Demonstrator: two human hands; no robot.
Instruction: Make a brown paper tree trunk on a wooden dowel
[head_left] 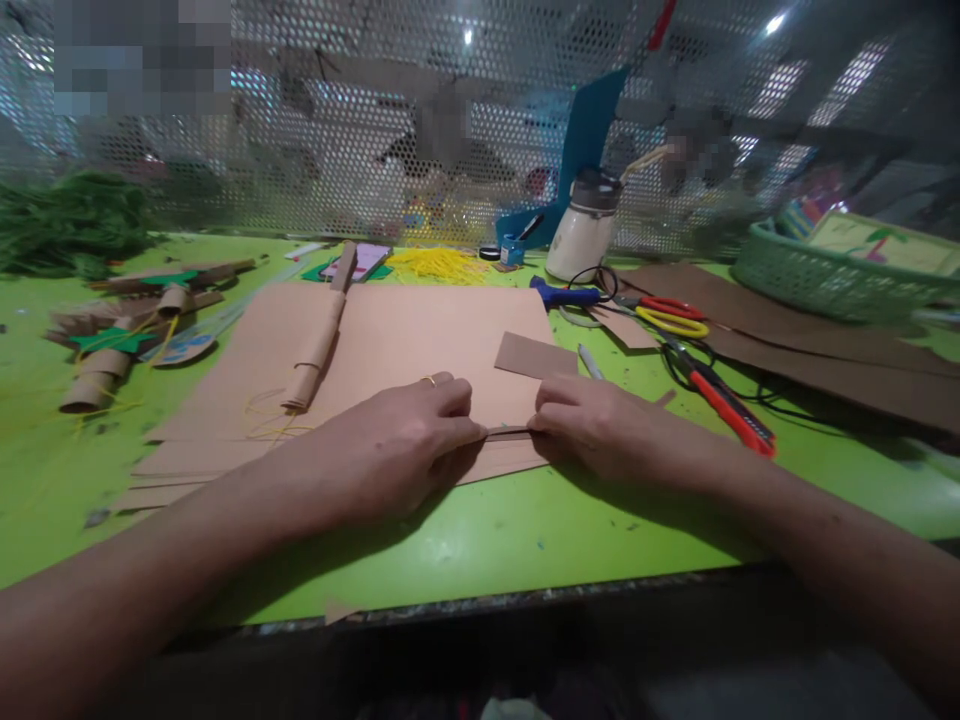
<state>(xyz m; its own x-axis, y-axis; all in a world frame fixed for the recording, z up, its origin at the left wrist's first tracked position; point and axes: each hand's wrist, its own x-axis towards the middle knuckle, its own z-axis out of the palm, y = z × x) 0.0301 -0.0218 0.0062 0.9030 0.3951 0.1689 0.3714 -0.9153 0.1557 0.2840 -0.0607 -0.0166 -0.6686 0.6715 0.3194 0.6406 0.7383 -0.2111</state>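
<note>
Several sheets of brown paper point(420, 340) lie stacked on the green table in front of me. My left hand point(405, 440), a ring on one finger, is closed at the stack's near edge. My right hand point(592, 425) is closed at that edge too, a short way to the right. Between the fingertips runs a narrow folded or rolled paper edge point(510, 431), pinched from both sides; the rest of it hides under my fingers. Just beyond lies a small brown card piece point(535, 356), with a pen point(590, 362) beside my right hand. A rolled paper tube point(319, 350) rests on the sheets.
Right of the stack lie a blue glue gun point(566, 294), scissors point(671, 313) and a red cutter knife point(731, 410). A green basket point(840, 270) stands at the far right. Paper tubes with green stars point(112, 342) lie left. A whitish bottle point(582, 240) stands behind.
</note>
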